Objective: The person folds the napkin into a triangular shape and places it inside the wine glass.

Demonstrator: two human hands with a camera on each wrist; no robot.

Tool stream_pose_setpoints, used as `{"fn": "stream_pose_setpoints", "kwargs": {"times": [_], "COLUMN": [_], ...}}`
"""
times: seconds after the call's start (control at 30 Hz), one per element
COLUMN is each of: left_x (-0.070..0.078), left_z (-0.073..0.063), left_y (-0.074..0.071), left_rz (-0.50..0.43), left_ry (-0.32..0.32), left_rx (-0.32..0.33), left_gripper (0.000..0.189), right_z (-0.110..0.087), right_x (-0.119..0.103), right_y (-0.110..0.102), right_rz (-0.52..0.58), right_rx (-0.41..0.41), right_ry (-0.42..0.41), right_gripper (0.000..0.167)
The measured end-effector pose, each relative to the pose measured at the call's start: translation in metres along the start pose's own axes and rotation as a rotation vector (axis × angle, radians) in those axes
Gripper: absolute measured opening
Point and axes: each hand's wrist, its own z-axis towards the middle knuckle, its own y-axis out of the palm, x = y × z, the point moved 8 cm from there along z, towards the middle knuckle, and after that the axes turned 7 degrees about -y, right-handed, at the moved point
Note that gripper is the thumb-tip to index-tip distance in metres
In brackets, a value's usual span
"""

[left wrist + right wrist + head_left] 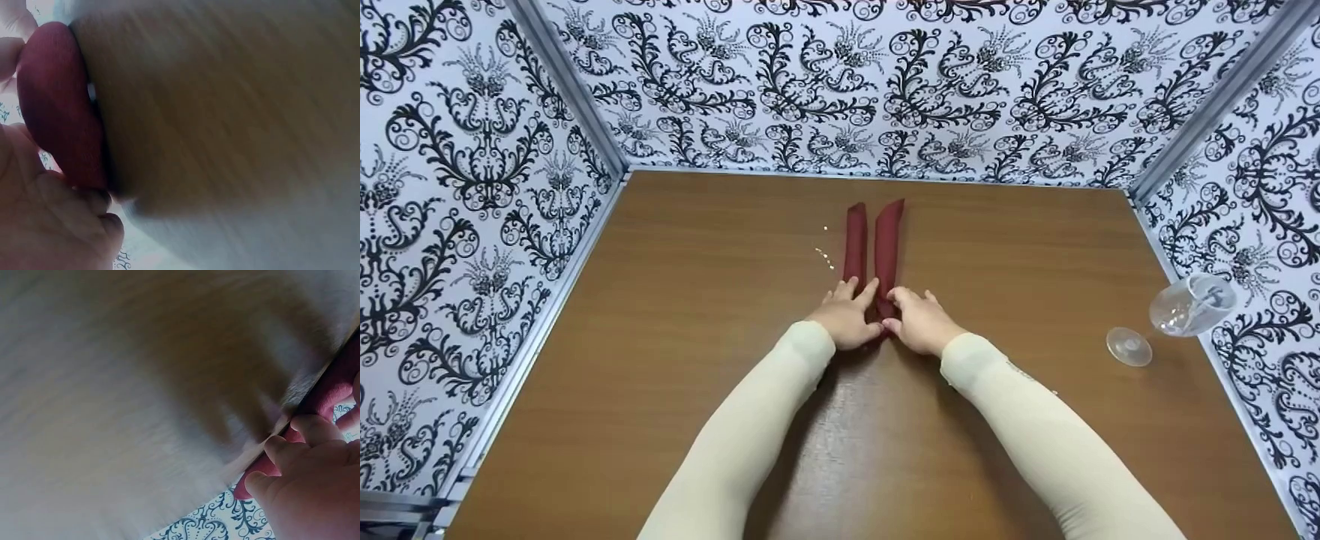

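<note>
A dark red cloth napkin (888, 244), rolled into two narrow lengths lying side by side, rests on the wooden table. The two lengths close together toward the near end, where the hands hide part of it. My left hand (846, 319) lies over the left roll with its fingers spread and fairly straight. At the near end of the right roll, my right hand (924, 324) pinches the cloth between thumb and bent forefinger. The left wrist view shows the thick rounded end of the cloth (59, 90). Fingertips of my right hand (315, 467) touch the red cloth in the right wrist view.
A clear stemmed glass (1192, 305) is at the table's right edge, its round foot on the wood. Small white specks (826, 259) mark the brown table (720, 300) left of the rolls. Walls with a black-and-white scroll pattern (840, 82) enclose the back and sides.
</note>
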Motion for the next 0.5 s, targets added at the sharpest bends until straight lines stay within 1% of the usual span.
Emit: {"fn": "stream_pose_setpoints", "kwargs": {"times": [0.1, 0.23, 0.27, 0.33, 0.4, 0.5], "left_x": [-0.002, -0.008, -0.008, -0.005, 0.001, 0.008], "left_z": [0.007, 0.018, 0.017, 0.011, 0.002, -0.006], "left_y": [0.007, 0.017, 0.017, 0.014, 0.009, 0.006], "left_rz": [0.019, 0.042, 0.048, 0.061, 0.077, 0.106], "left_ry": [0.006, -0.014, -0.023, -0.034, -0.041, -0.043], "left_rx": [0.013, 0.008, 0.001, 0.001, 0.011, 0.029], "left_gripper": [0.087, 0.088, 0.087, 0.087, 0.086, 0.084], "right_z": [0.001, 0.001, 0.0, 0.0, -0.001, 0.0], "right_x": [-0.002, -0.002, -0.002, -0.001, 0.0, 0.001], "right_y": [0.001, 0.004, 0.005, 0.006, 0.008, 0.009], "right_rz": [-0.039, -0.066, -0.072, -0.086, -0.095, -0.108], "right_rx": [-0.017, -0.061, -0.077, -0.107, -0.132, -0.146], "right_ry": [-0.022, -0.027, -0.026, -0.03, -0.027, -0.028], "right_gripper": [0.046, 0.048, 0.048, 0.048, 0.048, 0.048]}}
